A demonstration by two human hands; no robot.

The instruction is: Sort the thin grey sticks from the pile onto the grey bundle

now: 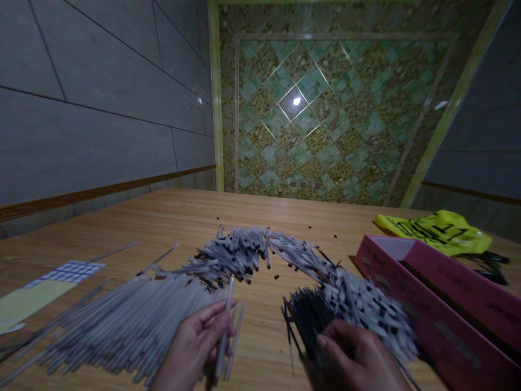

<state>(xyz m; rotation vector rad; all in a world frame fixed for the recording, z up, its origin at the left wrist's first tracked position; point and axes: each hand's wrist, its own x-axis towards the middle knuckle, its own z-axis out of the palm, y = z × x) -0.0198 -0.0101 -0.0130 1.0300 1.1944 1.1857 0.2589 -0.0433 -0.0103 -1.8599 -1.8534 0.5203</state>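
While a pale tube (222,347) is gripped by the left hand (198,335) above the counter (171,217), whether the black rods (307,309) are gripped by the right hand (358,348) cannot be told; the black-tipped heap (368,307) seems finished, many rods left.

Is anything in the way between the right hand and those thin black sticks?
Nothing visible: the right hand is at the near end of the thin black sticks, though dark blur hides whether it touches them. The black-tipped pale tubes are heaped alongside, not in between.
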